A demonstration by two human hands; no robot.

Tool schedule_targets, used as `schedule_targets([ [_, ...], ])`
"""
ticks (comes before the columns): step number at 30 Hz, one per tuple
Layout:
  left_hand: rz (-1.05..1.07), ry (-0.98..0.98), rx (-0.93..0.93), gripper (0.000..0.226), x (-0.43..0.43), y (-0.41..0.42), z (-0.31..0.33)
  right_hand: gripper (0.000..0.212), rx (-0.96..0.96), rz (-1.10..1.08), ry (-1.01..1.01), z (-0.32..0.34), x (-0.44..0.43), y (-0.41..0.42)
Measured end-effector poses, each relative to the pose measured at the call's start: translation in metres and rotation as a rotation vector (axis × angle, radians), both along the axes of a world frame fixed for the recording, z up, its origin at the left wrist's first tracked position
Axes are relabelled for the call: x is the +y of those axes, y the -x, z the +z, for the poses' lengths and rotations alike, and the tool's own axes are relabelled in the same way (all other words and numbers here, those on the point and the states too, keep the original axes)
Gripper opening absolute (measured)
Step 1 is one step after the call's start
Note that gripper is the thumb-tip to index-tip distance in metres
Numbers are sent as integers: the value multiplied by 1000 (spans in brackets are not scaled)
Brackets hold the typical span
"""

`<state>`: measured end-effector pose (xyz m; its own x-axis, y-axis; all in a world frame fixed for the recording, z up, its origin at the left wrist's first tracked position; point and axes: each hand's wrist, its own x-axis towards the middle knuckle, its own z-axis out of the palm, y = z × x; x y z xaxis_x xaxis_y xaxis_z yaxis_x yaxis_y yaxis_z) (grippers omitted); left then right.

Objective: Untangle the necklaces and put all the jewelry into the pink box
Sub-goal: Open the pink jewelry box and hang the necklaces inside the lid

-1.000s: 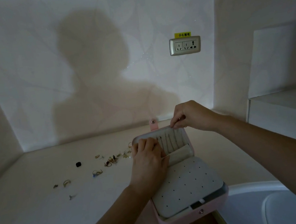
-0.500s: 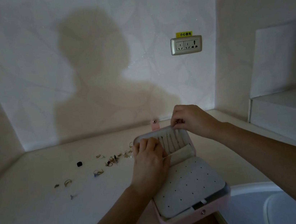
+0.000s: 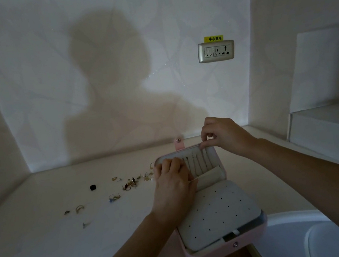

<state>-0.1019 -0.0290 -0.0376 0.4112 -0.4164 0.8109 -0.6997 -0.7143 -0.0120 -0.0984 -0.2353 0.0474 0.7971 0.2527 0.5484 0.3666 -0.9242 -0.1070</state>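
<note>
The pink box [image 3: 242,245] stands open at the table's front right, its lid raised toward the wall. Several thin necklaces [image 3: 199,163] hang in a row inside the lid above a cream pocket [image 3: 210,178]. A white perforated earring panel [image 3: 216,215] covers the lower half. My left hand [image 3: 173,187] rests curled on the lid's left part, fingertips at the pocket's edge. My right hand [image 3: 222,136] pinches at the lid's top edge by the rightmost necklace. Loose rings and earrings [image 3: 131,182] lie scattered on the table left of the box.
A small black piece [image 3: 93,187] lies among the loose jewelry. A wall socket [image 3: 216,51] sits above. A white shelf [image 3: 328,129] juts out at right, and a white rounded chair or basin edge [image 3: 294,217] lies below the table's front right corner.
My right hand has shifted slightly along the lid's top edge. The left hand and the box stay where they were.
</note>
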Motion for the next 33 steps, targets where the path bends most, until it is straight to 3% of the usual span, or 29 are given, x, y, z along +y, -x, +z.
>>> schedule_targets([
  [10, 17, -9, 7, 31, 0, 0, -1, 8, -11, 33, -56, -11, -2, 6],
  [14, 4, 0, 2, 31, 0, -1, -1, 5, 31, 42, -269, -15, -2, 6],
  [20, -1, 5, 19, 30, 1, -2, -2, 22, 577, 44, -731, -20, -2, 6],
  [25, 41, 11, 54, 33, 1, -5, -5, 21, 579, 90, -911, -32, -1, 6],
  [30, 38, 99, 159, 35, 3, -4, -2, 26, 569, 126, -958, -28, -2, 2],
  [33, 6, 270, 364, 51, 7, -1, 6, 30, 526, 118, -981, -25, -6, -3],
])
